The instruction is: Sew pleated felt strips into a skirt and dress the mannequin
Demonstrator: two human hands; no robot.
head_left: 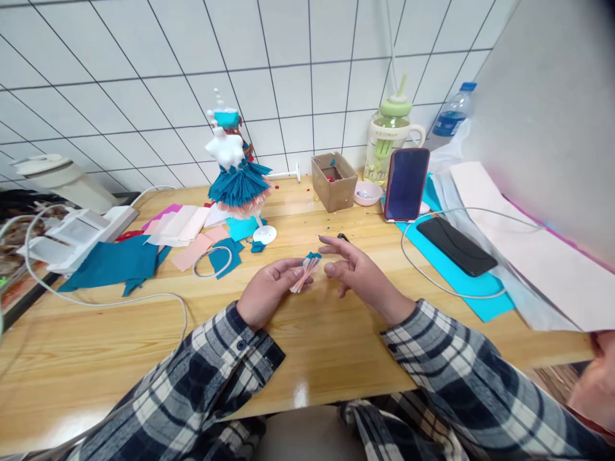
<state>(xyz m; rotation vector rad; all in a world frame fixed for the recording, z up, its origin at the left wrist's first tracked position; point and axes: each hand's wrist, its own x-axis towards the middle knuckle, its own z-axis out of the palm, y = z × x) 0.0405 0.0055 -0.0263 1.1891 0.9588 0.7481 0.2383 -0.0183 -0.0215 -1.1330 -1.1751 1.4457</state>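
Observation:
My left hand (273,285) pinches a small pleated bundle of crepe paper (306,271), teal at its upper end and peach and white below. Just to the right, my right hand (358,275) is apart from the bundle, its fingers spread and nothing in them. Beyond my right fingertips lies a small black object (343,237), partly hidden, perhaps scissors. Farther back stands a white doll form (227,150) on a stand, wearing a ruffled teal and peach paper skirt (240,187).
Teal crepe paper (113,262) and peach pieces (192,251) lie at left, with a white cable (168,296). A cardboard box (335,186), pink dish (368,193), propped phone (407,186), green-lidded bottle (391,134) and black phone (456,245) stand or lie back right.

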